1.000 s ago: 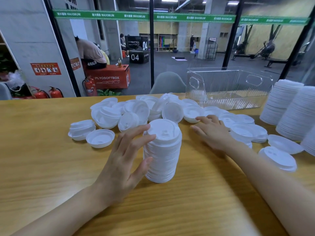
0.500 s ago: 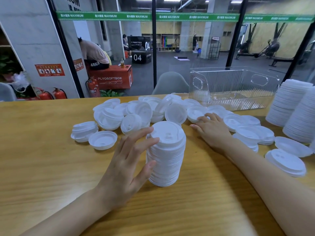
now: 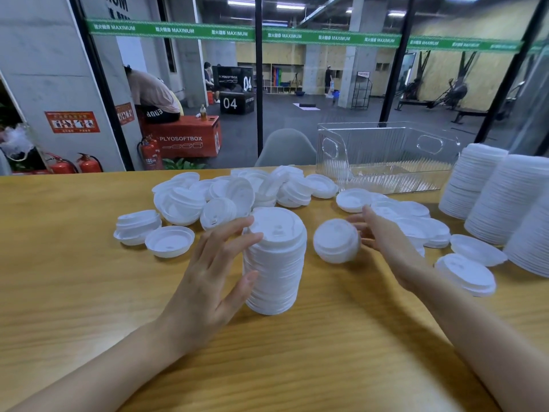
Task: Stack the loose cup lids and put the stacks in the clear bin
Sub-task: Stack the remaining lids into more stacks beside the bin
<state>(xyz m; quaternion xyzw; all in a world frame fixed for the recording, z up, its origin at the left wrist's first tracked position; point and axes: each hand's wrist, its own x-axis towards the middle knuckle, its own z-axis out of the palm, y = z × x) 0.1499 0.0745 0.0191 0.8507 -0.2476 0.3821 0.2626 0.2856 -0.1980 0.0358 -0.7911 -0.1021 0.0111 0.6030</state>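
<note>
Cupped with the left hand (image 3: 208, 281) round the upright lid stack (image 3: 276, 263) mid-table, fingertips on the top rim, thumb against the side, same as half a second ago. Pinched in the right hand (image 3: 383, 242) now: a single lid (image 3: 334, 245), tilted, raised off the table (image 3: 74, 263), just right of the stack; earlier lying flat among the loose lids (image 3: 237, 191), gripping nothing. Farther back, the clear bin (image 3: 386, 156) at the far edge; tall stacks (image 3: 502, 200) standing right of it.
</note>
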